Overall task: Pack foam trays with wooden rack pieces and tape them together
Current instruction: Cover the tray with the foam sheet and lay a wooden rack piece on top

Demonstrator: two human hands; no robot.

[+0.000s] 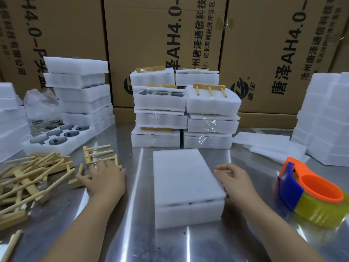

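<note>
Foam tray between racks and dispenser

You have a bare strip of counter running between the wooden rack pieces on the left and the closed foam tray in the middle. Right of that tray, the tape dispenser narrows the gap. Taped tray stacks wall off the back, close behind the tray.

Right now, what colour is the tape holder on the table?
The tape holder is orange and blue, with yellowish tape; head view.
</note>
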